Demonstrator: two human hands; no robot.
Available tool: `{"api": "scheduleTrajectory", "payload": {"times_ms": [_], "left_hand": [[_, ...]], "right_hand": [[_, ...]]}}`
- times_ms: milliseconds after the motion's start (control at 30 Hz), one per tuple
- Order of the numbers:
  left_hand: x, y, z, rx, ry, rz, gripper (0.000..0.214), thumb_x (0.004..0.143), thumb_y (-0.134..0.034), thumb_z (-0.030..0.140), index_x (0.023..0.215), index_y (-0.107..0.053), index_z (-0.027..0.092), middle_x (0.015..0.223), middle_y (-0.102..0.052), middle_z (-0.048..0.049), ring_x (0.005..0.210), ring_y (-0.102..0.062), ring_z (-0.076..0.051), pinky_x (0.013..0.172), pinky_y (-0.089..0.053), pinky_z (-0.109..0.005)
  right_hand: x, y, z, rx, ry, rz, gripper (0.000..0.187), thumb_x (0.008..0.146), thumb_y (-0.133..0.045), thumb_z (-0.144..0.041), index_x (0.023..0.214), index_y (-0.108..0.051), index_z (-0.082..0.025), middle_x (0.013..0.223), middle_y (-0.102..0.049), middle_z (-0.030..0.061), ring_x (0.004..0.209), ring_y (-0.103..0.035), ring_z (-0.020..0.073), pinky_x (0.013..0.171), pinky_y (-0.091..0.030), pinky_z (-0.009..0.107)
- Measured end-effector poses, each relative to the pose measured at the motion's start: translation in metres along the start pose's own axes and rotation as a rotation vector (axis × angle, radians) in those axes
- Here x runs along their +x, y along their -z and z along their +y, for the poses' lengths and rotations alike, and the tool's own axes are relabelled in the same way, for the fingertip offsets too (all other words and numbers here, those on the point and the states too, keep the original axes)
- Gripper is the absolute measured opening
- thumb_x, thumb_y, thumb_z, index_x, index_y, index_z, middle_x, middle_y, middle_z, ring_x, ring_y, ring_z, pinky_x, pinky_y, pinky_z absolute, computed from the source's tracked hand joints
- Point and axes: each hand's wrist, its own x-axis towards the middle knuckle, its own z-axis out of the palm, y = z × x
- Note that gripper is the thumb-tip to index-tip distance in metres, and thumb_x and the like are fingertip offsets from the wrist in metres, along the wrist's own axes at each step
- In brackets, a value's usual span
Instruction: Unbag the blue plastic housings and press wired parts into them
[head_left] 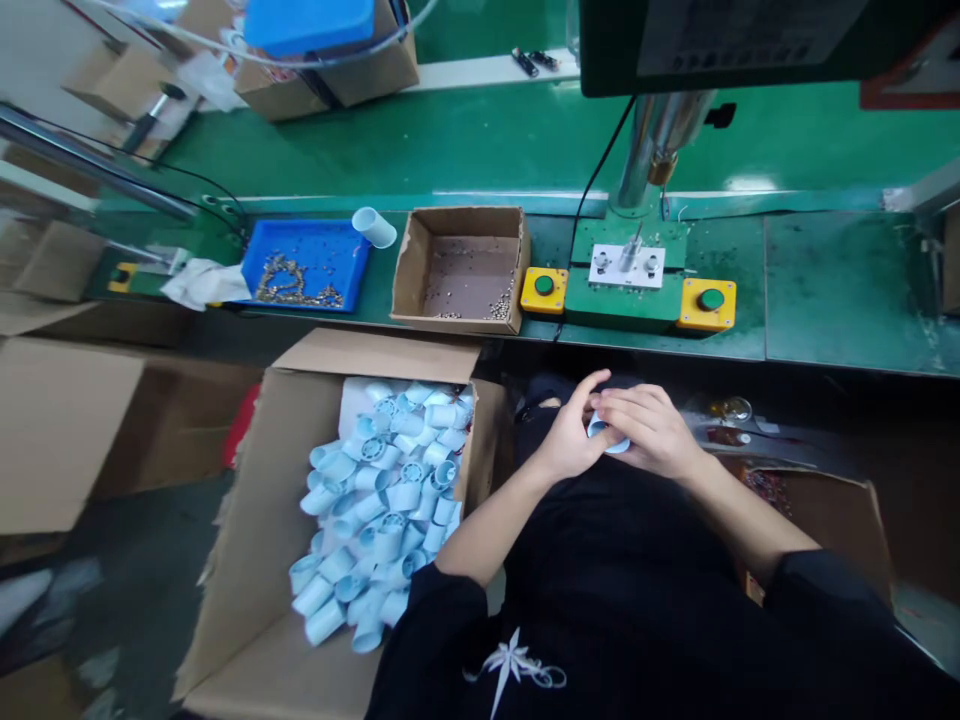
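Note:
Over my lap, my left hand (pixel 574 435) and my right hand (pixel 651 428) are closed together around a light blue plastic cup (pixel 609 436). Its round opening shows between the fingers, and most of its body is hidden by them. Down to the left, a large cardboard box (pixel 247 520) holds many more light blue cups (pixel 386 540) lying in a loose heap. Straight ahead of my hands, at the bench edge, a press base (pixel 622 305) carries a white metal fixture (pixel 627 266) with upright pins.
Yellow button boxes with green buttons (pixel 544 289) (pixel 707 305) flank the press. Left along the bench are a small cardboard box (pixel 461 265) with tiny metal parts, a blue tray (pixel 304 265) of brass-coloured pieces and a lone blue cup (pixel 374 228). Another carton (pixel 832 510) sits at my right.

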Motion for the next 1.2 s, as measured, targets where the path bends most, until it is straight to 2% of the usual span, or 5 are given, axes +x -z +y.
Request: {"api": "scheduleTrajectory", "payload": {"times_ms": [200,333,500,900,1200], "left_hand": [[0.059,0.124,0.077,0.925,-0.025,0.443,0.042,0.102,-0.055,0.053,0.115,-0.078,0.020,0.121,-0.077,-0.0145,0.111,-0.072,-0.028,0.100,-0.058,-0.040],[0.126,0.175,0.111,1.456,0.445,0.151,0.035,0.089,-0.070,0.049,0.112,-0.082,0.025,0.113,-0.082,-0.0128,0.111,-0.074,-0.036,0.094,-0.059,-0.040],[0.157,0.165,0.112,1.583,0.421,-0.220,0.034,0.081,-0.062,0.017,0.108,-0.084,0.021,0.113,-0.082,-0.0177,0.112,-0.076,-0.035,0.087,-0.057,-0.033],[0.144,0.168,0.110,1.511,0.264,-0.043,0.027,0.095,-0.055,0.023,0.106,-0.079,0.016,0.114,-0.081,-0.0175,0.110,-0.076,-0.033,0.090,-0.055,-0.032],[0.142,0.159,0.109,1.576,0.346,-0.200,0.030,0.082,-0.062,0.013,0.105,-0.082,0.019,0.115,-0.081,-0.0191,0.106,-0.077,-0.031,0.085,-0.055,-0.030]], "right_hand": [[0.071,0.034,0.063,-0.003,-0.246,0.370,0.068,0.087,-0.085,-0.055,0.144,-0.058,-0.030,0.132,-0.076,0.0088,0.118,-0.075,0.0302,0.101,-0.062,0.047],[0.115,0.031,0.105,-0.011,-0.368,0.413,0.072,0.088,-0.078,-0.066,0.146,-0.054,-0.028,0.138,-0.072,0.0072,0.123,-0.073,0.0291,0.107,-0.062,0.047],[0.130,0.014,0.125,-0.063,-0.395,0.339,0.068,0.093,-0.076,-0.057,0.148,-0.051,-0.026,0.140,-0.070,0.0097,0.130,-0.068,0.0308,0.113,-0.059,0.049],[0.146,0.025,0.115,-0.212,-0.656,0.134,0.062,0.091,-0.076,-0.061,0.133,-0.056,-0.019,0.101,-0.075,0.0123,0.092,-0.073,0.0333,0.080,-0.060,0.046],[0.073,0.045,0.111,-0.201,-0.551,0.164,0.060,0.096,-0.068,-0.058,0.142,-0.058,-0.020,0.139,-0.067,0.0186,0.131,-0.062,0.0399,0.109,-0.052,0.061]]}}
